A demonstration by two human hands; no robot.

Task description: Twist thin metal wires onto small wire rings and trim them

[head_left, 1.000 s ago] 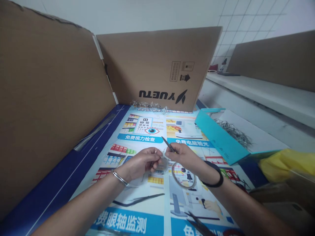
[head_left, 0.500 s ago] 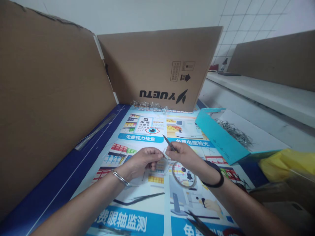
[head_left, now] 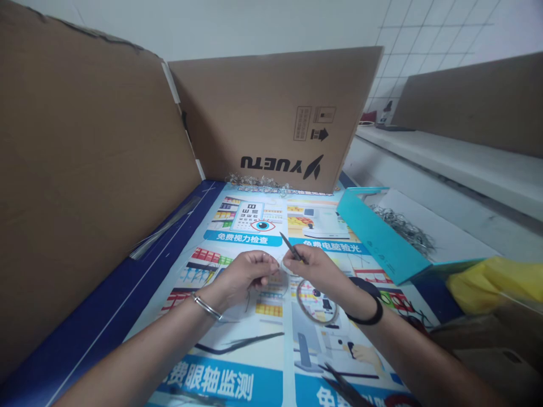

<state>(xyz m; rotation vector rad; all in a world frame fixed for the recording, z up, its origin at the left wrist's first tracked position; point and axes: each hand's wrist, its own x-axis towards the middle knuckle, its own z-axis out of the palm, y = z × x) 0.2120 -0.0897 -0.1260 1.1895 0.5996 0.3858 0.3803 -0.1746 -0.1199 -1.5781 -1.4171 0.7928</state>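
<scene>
My left hand (head_left: 254, 270) is closed in a pinch on a thin, pale wire loop (head_left: 283, 287), faint against the printed sheet. Tweezers (head_left: 291, 245) with a dark pointed tip are held in my right hand (head_left: 311, 265), their tip aimed up and left. The fingertips of both hands are close together, and the right fingers are also near the wire. Just below my right hand, a coil of wire (head_left: 299, 305) lies on the sheet.
A turquoise box (head_left: 382, 243) with tangled wire is at the right, beside yellow plastic (head_left: 494, 282). Cardboard panels (head_left: 254, 107) stand behind and left. Scissors-like blades (head_left: 343, 387) and dark strands (head_left: 254, 341) lie in front. Clear scraps (head_left: 258, 182) line the back.
My left hand has shifted slightly left and up, and its fingertips are a little farther from my right hand. The tweezers have barely moved.
</scene>
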